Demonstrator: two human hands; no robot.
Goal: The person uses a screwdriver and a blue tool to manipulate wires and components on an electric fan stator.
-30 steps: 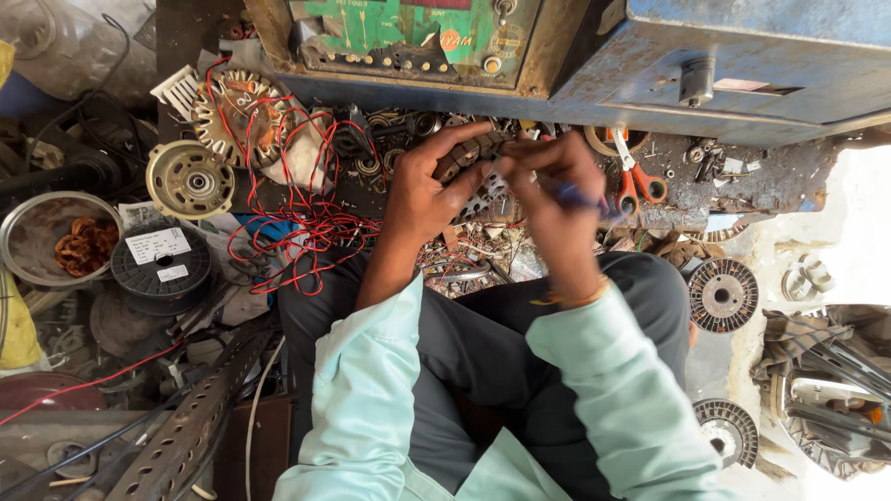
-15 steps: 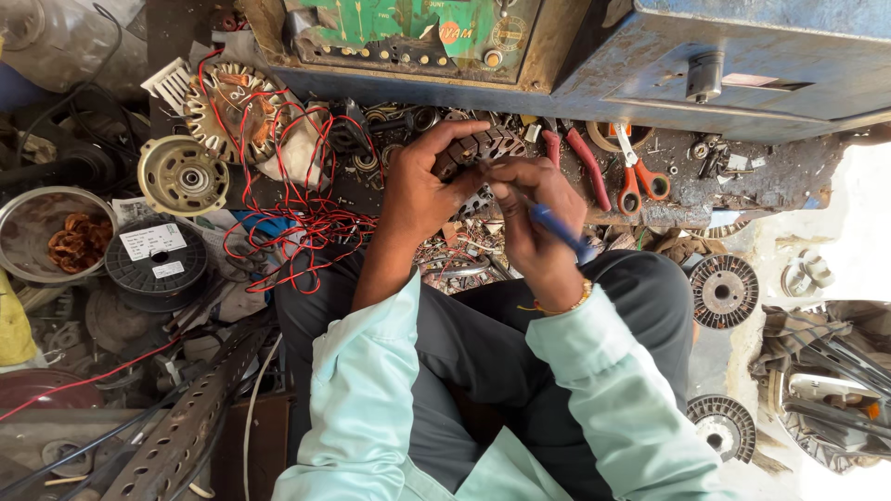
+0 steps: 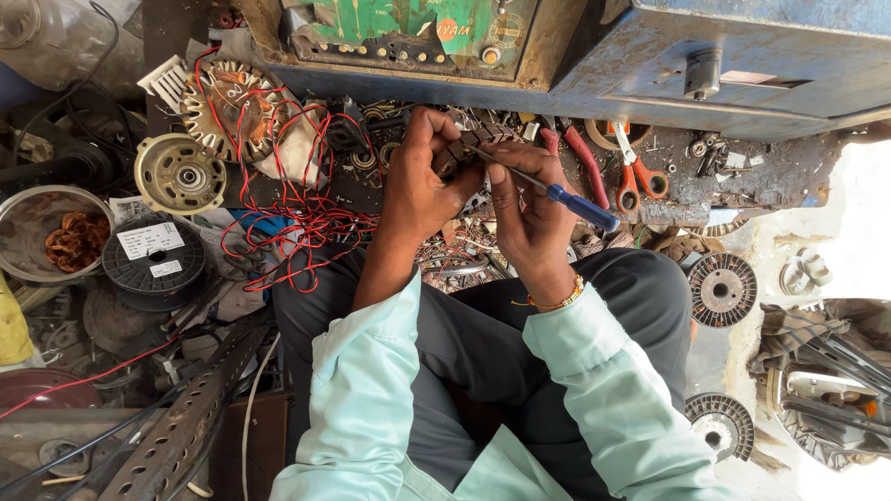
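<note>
at the centre, above the lap: the left hand (image 3: 422,186) and right hand (image 3: 529,218) meet over a cluttered floor of motor parts.
screwdriver: a screwdriver (image 3: 548,190) with a blue handle and thin metal shaft; its long axis runs from lower right to upper left, tip pointing up-left into the small metal part (image 3: 464,148).
small metal part: dark, toothed, held up just in front of the blue metal cabinet (image 3: 742,65); its exact shape is hard to tell.
left grip: fingers curled shut around the small metal part, thumb on the near side, wrist bent upward, forearm rising from the lower left.
right grip: closed on the screwdriver, fingers pinching the shaft near the handle, the handle sticking out to the right past the knuckles; a thin gold bracelet (image 3: 557,301) at the wrist.
sleeves: pale mint, both elbows tucked in over dark trousers.
labels: two white rectangular stickers on a black wire spool (image 3: 153,260), left of the knees.
panel: a worn green plate (image 3: 408,28) with a round orange mark on the machine at the top edge.
left side: red wires (image 3: 288,213) tangled beside a wound stator (image 3: 227,107) and a cream round housing (image 3: 179,173).
right side: orange-handled scissors (image 3: 636,176) and red-handled pliers (image 3: 580,162) lie flat, just beyond the right hand.
</note>
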